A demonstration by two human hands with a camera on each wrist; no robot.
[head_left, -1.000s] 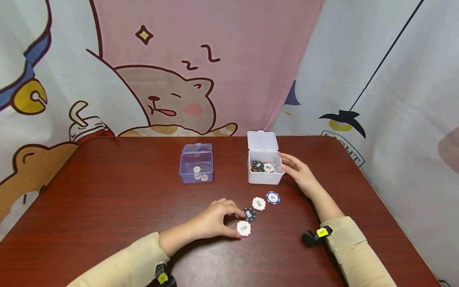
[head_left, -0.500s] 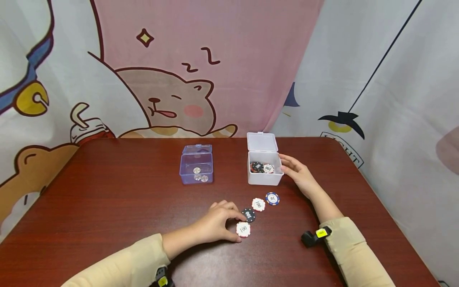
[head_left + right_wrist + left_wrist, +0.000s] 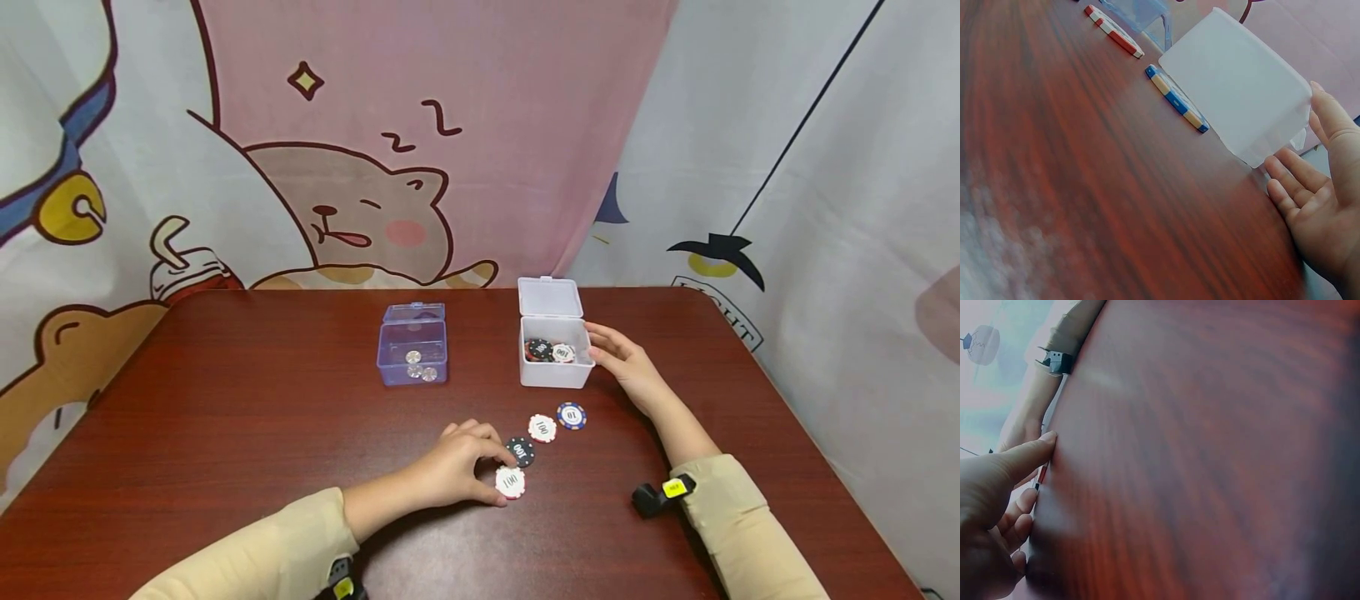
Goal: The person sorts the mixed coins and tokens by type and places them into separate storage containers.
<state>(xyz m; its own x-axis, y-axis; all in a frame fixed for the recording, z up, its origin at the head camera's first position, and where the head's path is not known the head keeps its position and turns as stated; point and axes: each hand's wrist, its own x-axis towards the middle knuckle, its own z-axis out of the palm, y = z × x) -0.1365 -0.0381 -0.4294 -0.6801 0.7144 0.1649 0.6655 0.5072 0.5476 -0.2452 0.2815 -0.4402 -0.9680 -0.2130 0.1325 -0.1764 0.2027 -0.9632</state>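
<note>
In the head view, my left hand [image 3: 459, 467] is low over the table. Its thumb and index finger curve to opposite edges of a white-and-red poker chip [image 3: 511, 482] marked 100, pinching it where it lies. A black poker chip [image 3: 520, 452] lies just beyond the index fingertip. Farther right are another white 100 chip [image 3: 542, 428] and a blue chip [image 3: 572, 416] marked 10. My right hand [image 3: 628, 365] rests against the right side of a lidded white plastic box [image 3: 557, 377], fingers extended. In the right wrist view, this hand [image 3: 1322, 206] touches the box wall [image 3: 1235, 87].
Left of the white box stands an open blue translucent box [image 3: 412, 375] with several silver coins [image 3: 414, 372]. Several chips [image 3: 551, 351] lie inside the white box. Both boxes sit on the dark red table [image 3: 262, 392], with a cartoon-print curtain [image 3: 525, 125] behind.
My left index fingertip has shifted slightly from the black chip's edge to the top edge of the white chip. My right hand stays at the box.
</note>
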